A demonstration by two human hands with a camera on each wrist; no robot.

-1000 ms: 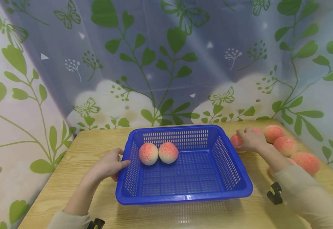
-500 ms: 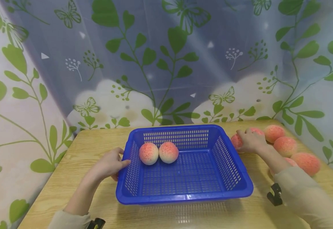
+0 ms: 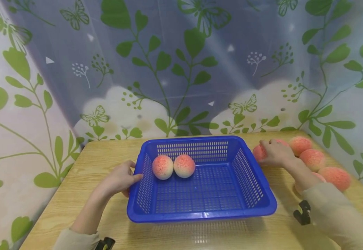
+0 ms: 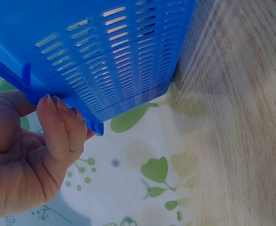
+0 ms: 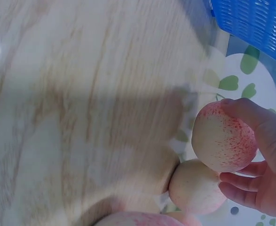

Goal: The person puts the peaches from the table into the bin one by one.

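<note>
Blue basket (image 3: 204, 196) sits front and centre on the wooden table (image 3: 106, 152). Left hand (image 3: 121, 177) is at its 9 o'clock, thumb over the rim (image 3: 133, 206), fingers curled underneath, probably to steady it. Loose peaches (image 3: 312, 159) cluster round 3 o'clock, likely for easy reach. The two peaches inside (image 3: 162, 167) sit side by side toward 10, I guess to save space. Farther off, around 2, the right hand (image 3: 276, 152) has thumb and fingers wrapped round another peach (image 5: 217, 136); can't tell if it's lifted.
</note>
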